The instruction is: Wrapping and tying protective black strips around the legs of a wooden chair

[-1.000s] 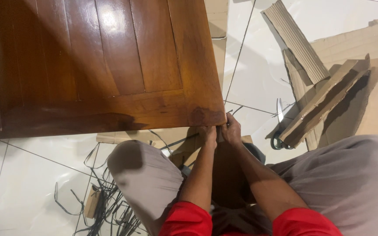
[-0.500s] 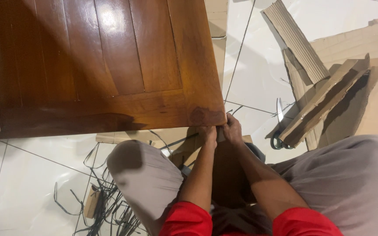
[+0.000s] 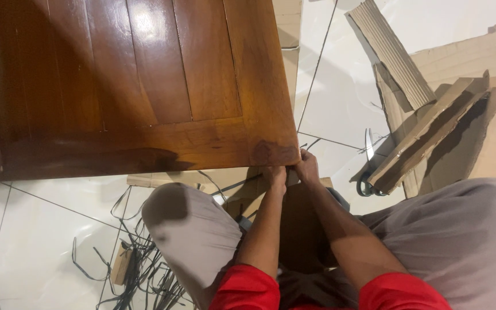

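Observation:
A glossy brown wooden table top (image 3: 144, 86) fills the upper left of the head view. Both my hands meet just under its near right corner. My left hand (image 3: 275, 177) and my right hand (image 3: 307, 168) have fingers closed around something small at that corner, apparently part of the table's leg or a fitting on it; the table edge hides it. A piece of brown cardboard (image 3: 242, 192) lies below my hands. My knees in grey trousers flank my arms.
Torn cardboard sheets (image 3: 443, 109) are piled on the white tiled floor (image 3: 340, 92) at the right. Scissors (image 3: 367, 166) lie beside them. Several black plastic straps (image 3: 139, 264) are tangled on the floor at lower left, with a small cardboard scrap (image 3: 120, 263).
The view has shifted slightly; my hands stay at the table's corner with hardly any movement.

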